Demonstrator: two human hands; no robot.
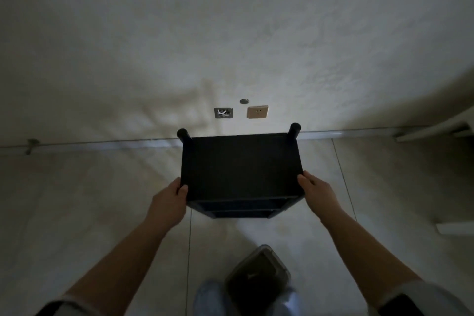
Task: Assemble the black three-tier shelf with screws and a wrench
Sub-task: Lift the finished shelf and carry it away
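Observation:
The black three-tier shelf (241, 167) stands upright on the tiled floor close to the wall. Its top board faces me and the two lower tiers show beneath the near edge. Two round black posts stick up at its far corners. My left hand (169, 200) grips the near left corner of the top board, thumb on top. My right hand (316, 194) grips the near right corner in the same way. No screws or wrench are visible.
A white wall with an open wall box (223, 112) and a beige socket (257, 112) rises just behind the shelf. A clear plastic container (257, 273) lies on the floor by my feet. White furniture edges (433, 131) show at the right.

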